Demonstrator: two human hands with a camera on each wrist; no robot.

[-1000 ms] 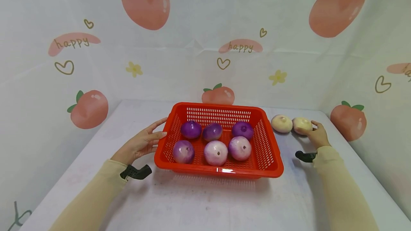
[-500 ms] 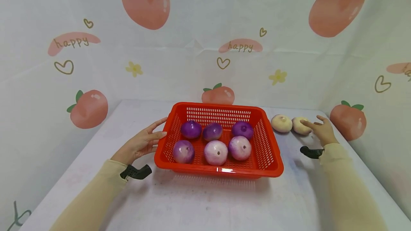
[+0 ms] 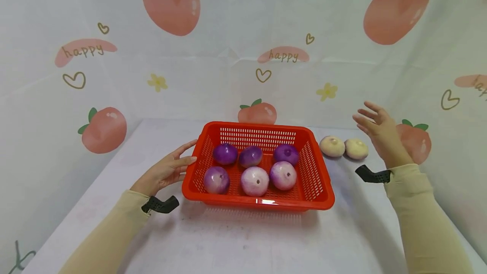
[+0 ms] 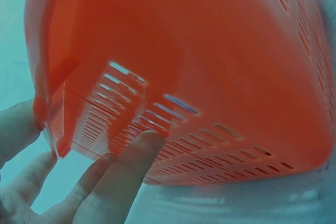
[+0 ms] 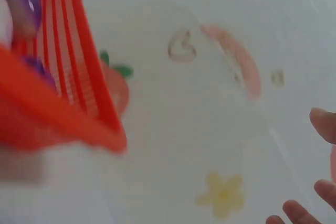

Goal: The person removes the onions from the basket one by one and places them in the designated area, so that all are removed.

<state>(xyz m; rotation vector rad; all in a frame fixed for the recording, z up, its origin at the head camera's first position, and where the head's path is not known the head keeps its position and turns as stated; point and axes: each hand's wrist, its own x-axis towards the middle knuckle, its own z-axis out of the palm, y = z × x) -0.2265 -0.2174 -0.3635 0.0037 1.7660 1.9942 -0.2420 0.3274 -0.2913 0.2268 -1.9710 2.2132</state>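
A red, rectangular, slotted plastic basket (image 3: 258,201) is touched by a straight-fingered left hand (image 3: 163,173) as an empty, outspread right hand (image 3: 381,133) hovers, seemingly between grasps, the next calling for cupping: six round purple-toned onions (image 3: 283,176) inside, two round cream onions (image 3: 356,149) outside.

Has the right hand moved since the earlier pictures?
Yes: upward in the head view; the right hand now covers the left edge of the lower-right printed fruit.
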